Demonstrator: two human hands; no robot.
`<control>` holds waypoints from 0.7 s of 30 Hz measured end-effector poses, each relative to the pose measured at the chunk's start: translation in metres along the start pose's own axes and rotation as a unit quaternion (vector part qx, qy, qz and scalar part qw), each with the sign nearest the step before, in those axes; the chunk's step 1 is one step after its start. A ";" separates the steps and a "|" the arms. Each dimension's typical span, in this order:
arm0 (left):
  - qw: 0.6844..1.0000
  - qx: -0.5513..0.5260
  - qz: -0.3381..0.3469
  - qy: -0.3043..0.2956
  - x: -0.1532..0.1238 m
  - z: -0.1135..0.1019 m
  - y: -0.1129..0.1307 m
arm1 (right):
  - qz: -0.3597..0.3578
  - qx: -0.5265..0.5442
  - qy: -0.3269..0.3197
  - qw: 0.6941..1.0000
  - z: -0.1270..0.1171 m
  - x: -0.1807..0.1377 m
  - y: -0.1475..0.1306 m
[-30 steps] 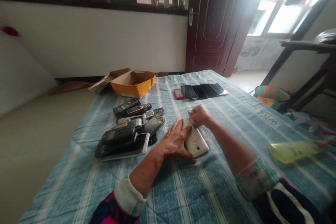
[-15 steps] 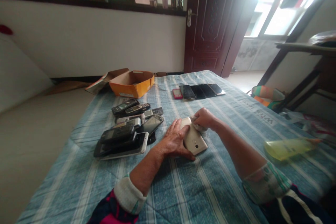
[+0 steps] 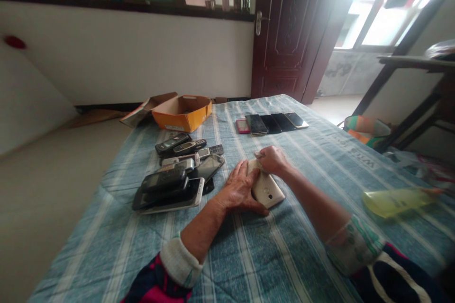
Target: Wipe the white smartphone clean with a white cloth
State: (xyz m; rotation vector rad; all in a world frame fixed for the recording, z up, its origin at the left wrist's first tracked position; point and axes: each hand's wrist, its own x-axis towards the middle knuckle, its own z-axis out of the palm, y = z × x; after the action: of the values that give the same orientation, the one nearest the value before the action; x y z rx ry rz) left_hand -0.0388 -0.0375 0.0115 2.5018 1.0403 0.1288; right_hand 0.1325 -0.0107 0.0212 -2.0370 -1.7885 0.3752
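Observation:
A gold smartphone (image 3: 266, 191) lies back side up on the bedspread, its camera end toward me. My left hand (image 3: 241, 188) grips it from the left, with the thumb along its near edge and the fingers at its far left side. My right hand (image 3: 273, 160) is closed and presses a crumpled whitish cloth (image 3: 259, 155) on the phone's far end. Most of the cloth is hidden under the fingers. Left of my hands lies a pile of old mobile phones (image 3: 163, 182), some with keypads. Farther back, several dark smartphones (image 3: 272, 124) lie in a row beside a small pink-edged item (image 3: 243, 126).
An open orange cardboard box (image 3: 183, 116) stands at the far left edge of the blue striped bedspread (image 3: 220, 255). A yellow translucent item (image 3: 394, 201) lies to the right. Beyond the bed are a dark red door (image 3: 280, 33) and a dark table (image 3: 419, 62).
My right hand has slid left over the phone's far end, and less of the cloth shows. The left hand keeps its grip. The whole view has shifted slightly.

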 end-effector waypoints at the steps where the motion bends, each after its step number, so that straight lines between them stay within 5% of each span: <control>1: 1.000 -0.001 0.003 0.003 0.000 0.001 -0.001 | -0.006 -0.003 -0.004 1.000 -0.001 -0.003 0.000; 14: 1.000 -0.007 -0.009 0.004 0.002 0.004 -0.003 | -0.051 0.002 -0.093 0.994 -0.024 -0.047 0.021; 21: 1.000 0.009 -0.018 0.004 0.002 0.003 -0.001 | -0.020 0.028 -0.048 0.998 -0.020 -0.041 0.021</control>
State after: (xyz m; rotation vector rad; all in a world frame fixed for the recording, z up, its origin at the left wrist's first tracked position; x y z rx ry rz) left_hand -0.0372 -0.0368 0.0079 2.5000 1.0941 0.1196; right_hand 0.1540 -0.0554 0.0265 -1.9709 -1.8504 0.5133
